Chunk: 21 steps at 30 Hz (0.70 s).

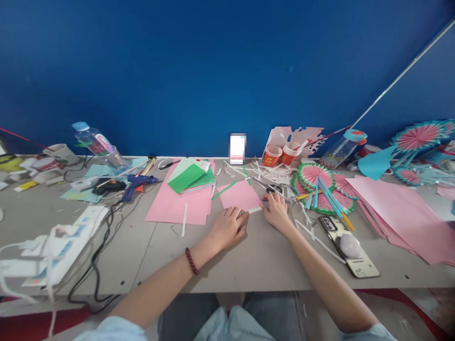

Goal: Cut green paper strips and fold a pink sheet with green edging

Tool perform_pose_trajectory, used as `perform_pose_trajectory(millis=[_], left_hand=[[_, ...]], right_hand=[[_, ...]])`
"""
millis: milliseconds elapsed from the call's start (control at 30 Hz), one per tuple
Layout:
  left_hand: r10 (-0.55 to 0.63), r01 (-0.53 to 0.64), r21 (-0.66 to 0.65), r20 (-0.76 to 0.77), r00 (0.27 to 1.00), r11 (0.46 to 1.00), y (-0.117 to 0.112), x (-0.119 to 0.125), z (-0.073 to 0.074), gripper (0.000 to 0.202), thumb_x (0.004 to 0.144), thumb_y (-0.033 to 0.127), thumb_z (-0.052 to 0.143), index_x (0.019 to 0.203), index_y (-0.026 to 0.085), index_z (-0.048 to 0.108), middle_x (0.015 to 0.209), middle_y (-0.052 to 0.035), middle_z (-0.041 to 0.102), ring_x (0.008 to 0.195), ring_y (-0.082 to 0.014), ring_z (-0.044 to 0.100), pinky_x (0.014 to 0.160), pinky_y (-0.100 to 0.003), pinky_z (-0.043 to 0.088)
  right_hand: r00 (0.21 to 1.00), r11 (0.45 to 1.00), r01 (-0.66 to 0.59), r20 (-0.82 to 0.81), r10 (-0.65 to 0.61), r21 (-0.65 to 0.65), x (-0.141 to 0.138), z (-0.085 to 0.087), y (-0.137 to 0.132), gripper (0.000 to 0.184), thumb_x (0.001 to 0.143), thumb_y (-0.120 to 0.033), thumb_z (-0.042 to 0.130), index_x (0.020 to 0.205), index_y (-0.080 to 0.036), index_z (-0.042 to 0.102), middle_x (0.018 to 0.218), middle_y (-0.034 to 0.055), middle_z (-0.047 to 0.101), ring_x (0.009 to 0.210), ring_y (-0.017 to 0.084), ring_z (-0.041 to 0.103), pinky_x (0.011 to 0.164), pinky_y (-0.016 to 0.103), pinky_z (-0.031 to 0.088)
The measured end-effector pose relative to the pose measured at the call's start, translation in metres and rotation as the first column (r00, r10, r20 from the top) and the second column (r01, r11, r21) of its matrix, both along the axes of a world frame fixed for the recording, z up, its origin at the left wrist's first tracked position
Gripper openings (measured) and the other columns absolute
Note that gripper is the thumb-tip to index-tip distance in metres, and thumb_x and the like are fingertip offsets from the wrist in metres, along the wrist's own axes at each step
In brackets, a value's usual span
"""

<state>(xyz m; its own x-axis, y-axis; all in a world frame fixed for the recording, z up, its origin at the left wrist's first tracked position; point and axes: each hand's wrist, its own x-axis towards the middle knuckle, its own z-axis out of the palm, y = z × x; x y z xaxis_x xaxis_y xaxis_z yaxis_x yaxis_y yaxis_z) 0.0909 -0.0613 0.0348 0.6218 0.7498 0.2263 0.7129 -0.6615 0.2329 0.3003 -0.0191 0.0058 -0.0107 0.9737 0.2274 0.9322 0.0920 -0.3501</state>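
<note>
1. A small, pale pink sheet of paper (239,195) lies on the long grey desk (241,270), in the middle and directly before the person, turned slightly askew.
2. A narrow white strip (254,210) runs along the sheet's near edge, between the two hands.
3. The left hand (229,227), below a wrist wearing a dark red beaded bracelet (192,261), rests palm down over the sheet's near left part, its fingers bent and its thumb side by the strip's left end (whether it pinches anything cannot be told).
4. The right hand (276,210) stands apart from the left, fingers bent downward, with its fingertips at the strip's right end; whether they close on it also cannot be told.
5. Left of the small sheet, bright green paper (186,178) lies stacked on larger pink sheets (159,208), and a loose white paper strip (184,220) crosses their near edge.
6. Farther left are a dark blue glue gun (137,184) and, nearer, a long white power strip (73,246).
7. Right of the right hand sits a round pleated pink-and-green paper fan (316,176); nearer lies a pale-cased phone (350,248).
8. On the far side, two red-patterned paper cups (273,155) stand near the blue wall (159,76).
</note>
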Motion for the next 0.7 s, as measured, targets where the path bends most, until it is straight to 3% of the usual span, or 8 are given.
perform_pose_trajectory(millis=[200,300,500,700], left_hand=[[-0.008,0.008,-0.014,0.034,0.999,1.000,0.002,-0.003,-0.005,0.047,0.087,0.027,0.047,0.133,0.022,0.039,0.116,-0.0106,0.052,0.109,-0.0260,0.047,0.091,-0.042,0.042],[0.004,-0.001,-0.028,0.100,0.995,1.000,0.005,-0.005,-0.009,0.050,0.089,0.026,0.044,0.137,0.020,0.034,0.117,-0.0108,0.053,0.109,-0.0249,0.049,0.092,-0.042,0.043],[0.000,0.008,-0.059,0.135,0.991,0.998,0.009,-0.008,-0.012,0.026,0.084,0.013,0.046,0.109,0.019,0.054,0.109,-0.0078,0.057,0.106,-0.0220,0.051,0.091,-0.038,0.045],[-0.009,0.014,-0.047,0.090,0.996,0.999,0.006,-0.008,-0.008,0.025,0.084,0.013,0.047,0.107,0.018,0.057,0.108,-0.0086,0.057,0.106,-0.0226,0.051,0.091,-0.038,0.046]], right_hand=[[1.000,0.999,-0.017,-0.016,0.017,0.040,0.001,-0.002,0.001,0.018,0.082,-0.022,0.047,0.097,-0.021,0.056,0.109,0.0108,0.054,0.102,0.028,0.046,0.081,0.042,0.039],[0.999,0.997,-0.006,-0.047,0.010,0.079,-0.002,-0.001,0.000,0.017,0.085,-0.029,0.046,0.096,-0.021,0.056,0.104,0.0102,0.057,0.100,0.028,0.047,0.081,0.041,0.038],[0.997,0.995,-0.010,0.077,0.002,0.095,-0.018,0.007,-0.010,0.047,0.077,-0.054,0.055,0.107,-0.018,0.053,0.110,0.0115,0.055,0.102,0.030,0.047,0.084,0.041,0.034],[0.996,0.998,0.008,0.088,-0.013,0.062,-0.021,0.008,-0.011,0.044,0.078,-0.050,0.055,0.109,-0.018,0.051,0.113,0.0118,0.054,0.105,0.030,0.046,0.084,0.041,0.033]])
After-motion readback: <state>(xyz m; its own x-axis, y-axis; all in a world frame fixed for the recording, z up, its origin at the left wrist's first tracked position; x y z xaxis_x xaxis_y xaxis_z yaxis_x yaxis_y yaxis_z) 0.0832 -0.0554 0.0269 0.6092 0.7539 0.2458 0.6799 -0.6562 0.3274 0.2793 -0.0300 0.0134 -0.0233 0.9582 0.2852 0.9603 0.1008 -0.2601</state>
